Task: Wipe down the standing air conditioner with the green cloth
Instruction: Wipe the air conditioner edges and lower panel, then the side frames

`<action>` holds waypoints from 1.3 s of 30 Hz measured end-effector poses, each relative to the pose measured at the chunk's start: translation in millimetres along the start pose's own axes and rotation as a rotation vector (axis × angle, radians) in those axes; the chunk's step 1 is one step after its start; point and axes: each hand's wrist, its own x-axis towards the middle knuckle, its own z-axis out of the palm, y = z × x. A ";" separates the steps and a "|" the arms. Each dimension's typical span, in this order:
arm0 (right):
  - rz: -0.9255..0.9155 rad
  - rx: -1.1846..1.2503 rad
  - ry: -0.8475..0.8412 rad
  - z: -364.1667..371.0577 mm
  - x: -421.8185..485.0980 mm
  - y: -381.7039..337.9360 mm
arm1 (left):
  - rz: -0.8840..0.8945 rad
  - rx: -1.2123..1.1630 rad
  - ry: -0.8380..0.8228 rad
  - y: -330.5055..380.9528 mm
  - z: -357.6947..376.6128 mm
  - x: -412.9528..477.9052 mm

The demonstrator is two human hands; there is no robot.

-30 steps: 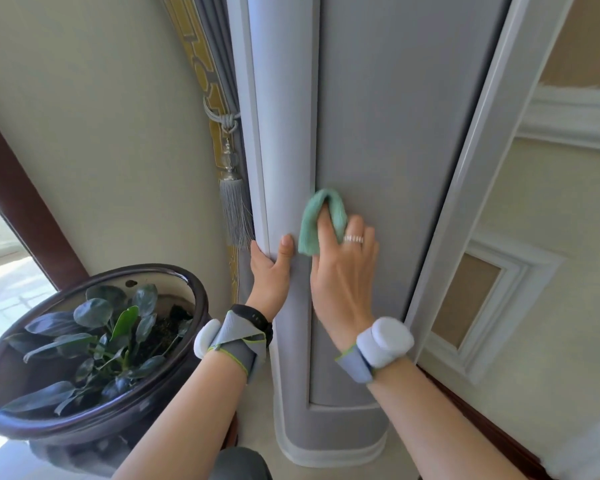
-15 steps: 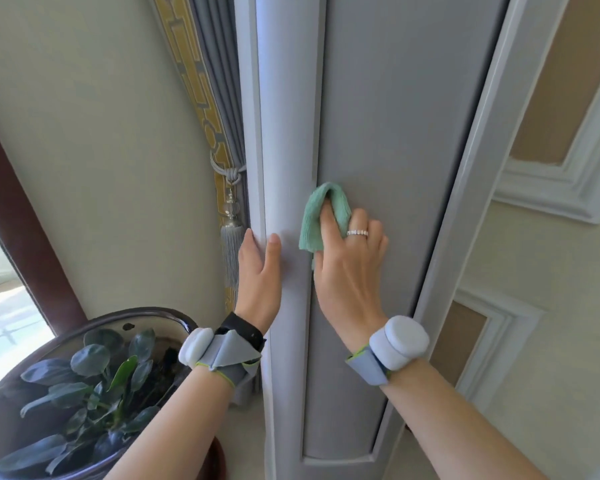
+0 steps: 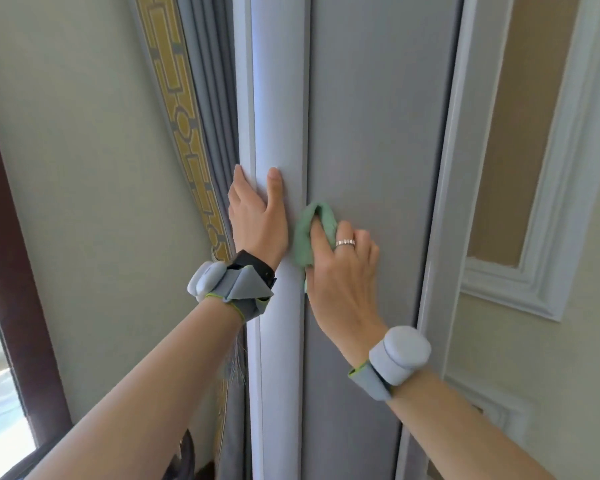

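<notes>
While the left hand (image 3: 257,220) lies flat against the rounded column at the left of the air conditioner (image 3: 378,133), its thumb points straight up on the front curve and its forefinger runs straight along the column's outer edge. The other fingers are hidden round the side, so the hand presses on the unit with relaxed fingers and holds nothing. Just beside it, the right hand (image 3: 343,282) rests on the wide flat front panel, close to the seam between panel and column. Its fingers are bent over the green cloth (image 3: 309,233), which is bunched up under the forefinger and pressed against the panel. Part of the cloth peeks out above the fingertips and part hangs down along the seam beside the palm. The thumb is out of sight beneath the hand. A ring (image 3: 345,242) sits on one finger of this hand. Each wrist wears a grey strap (image 3: 238,289) with a pale rounded pod on it. Left of the unit, touching its edge, hangs a grey curtain (image 3: 208,116) with a gold patterned border (image 3: 181,109), and a tassel (image 3: 234,365) shows below the left wrist. A dark window frame (image 3: 11,271) stands at the far left, and white moulding (image 3: 561,202) lines the wall at the right.
</notes>
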 end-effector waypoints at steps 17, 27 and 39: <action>-0.064 -0.101 0.073 -35.3 152.0 1.5 | 0.138 0.019 0.104 51.5 8.5 64.3; -0.073 -0.111 0.049 -26.6 101.4 -6.0 | 0.143 0.048 0.130 53.6 7.5 64.7; -0.040 -0.026 0.016 -36.3 132.8 -14.4 | 0.167 0.032 0.088 51.8 5.0 65.3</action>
